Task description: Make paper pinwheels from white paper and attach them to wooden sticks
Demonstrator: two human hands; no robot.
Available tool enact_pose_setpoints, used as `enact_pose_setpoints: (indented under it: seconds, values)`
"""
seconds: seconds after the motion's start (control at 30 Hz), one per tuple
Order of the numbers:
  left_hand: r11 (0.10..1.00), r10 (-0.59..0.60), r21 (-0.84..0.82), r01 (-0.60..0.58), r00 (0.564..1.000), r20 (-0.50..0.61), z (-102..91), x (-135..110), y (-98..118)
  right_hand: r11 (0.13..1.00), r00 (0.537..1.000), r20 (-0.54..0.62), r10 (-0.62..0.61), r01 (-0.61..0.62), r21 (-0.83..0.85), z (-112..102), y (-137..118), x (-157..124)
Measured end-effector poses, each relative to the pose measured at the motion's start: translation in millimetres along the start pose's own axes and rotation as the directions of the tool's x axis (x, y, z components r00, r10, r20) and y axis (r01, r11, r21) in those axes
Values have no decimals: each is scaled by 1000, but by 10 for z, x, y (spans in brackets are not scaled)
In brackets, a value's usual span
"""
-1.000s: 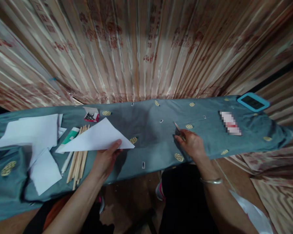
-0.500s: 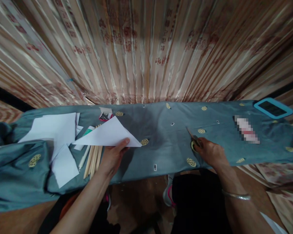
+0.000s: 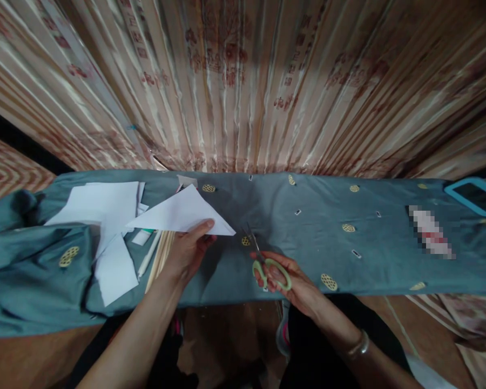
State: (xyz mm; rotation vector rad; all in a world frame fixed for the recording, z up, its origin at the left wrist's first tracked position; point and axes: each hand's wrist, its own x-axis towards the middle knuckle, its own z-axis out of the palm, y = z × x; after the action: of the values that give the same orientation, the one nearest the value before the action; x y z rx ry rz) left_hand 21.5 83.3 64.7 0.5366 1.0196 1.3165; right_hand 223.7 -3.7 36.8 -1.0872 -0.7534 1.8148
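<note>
A white sheet of paper folded into a triangle [image 3: 182, 212] is pinched at its lower right edge by my left hand [image 3: 192, 248], thumb on top. It hangs above the cloth, over the wooden sticks. My right hand [image 3: 294, 281] holds a pair of scissors with light green handles [image 3: 285, 275], fingers at the loops. The blades are slightly apart and point up and left, a short way right of the paper's tip, not touching it.
Left of the paper lie white sheets [image 3: 113, 200], a cut piece of paper [image 3: 115, 273], a white stick [image 3: 149, 254] and wooden sticks [image 3: 160, 262]. On the right are a pixelated object [image 3: 431, 232] and a blue-framed tablet [image 3: 480, 195]. A grey-green cloth [image 3: 316, 248] covers the table; curtains hang behind.
My right hand has brought the scissors from the right side of the cloth leftward, close to the paper. My left hand still holds the folded paper. The view has shifted slightly.
</note>
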Motion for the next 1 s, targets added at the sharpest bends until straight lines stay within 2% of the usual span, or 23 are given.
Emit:
enact_pose_setpoints:
  seconds: [0.17,0.27,0.67,1.0]
  values:
    - [999,-45,11,45,998,41,51,11,-15,979,979,203,-33,72,-192,-60,37,29]
    - [997,-64,39,62,997,51,70,-1,-58,967,967,255,-8,73,-245,-61,17,61]
    - [990,-106,96,101,993,48,134,-71,-192,952,972,234,21,52,-302,-13,-39,96]
    - [989,-118,98,109,989,86,87,-55,-252,945,972,233,36,43,-324,-14,-43,100]
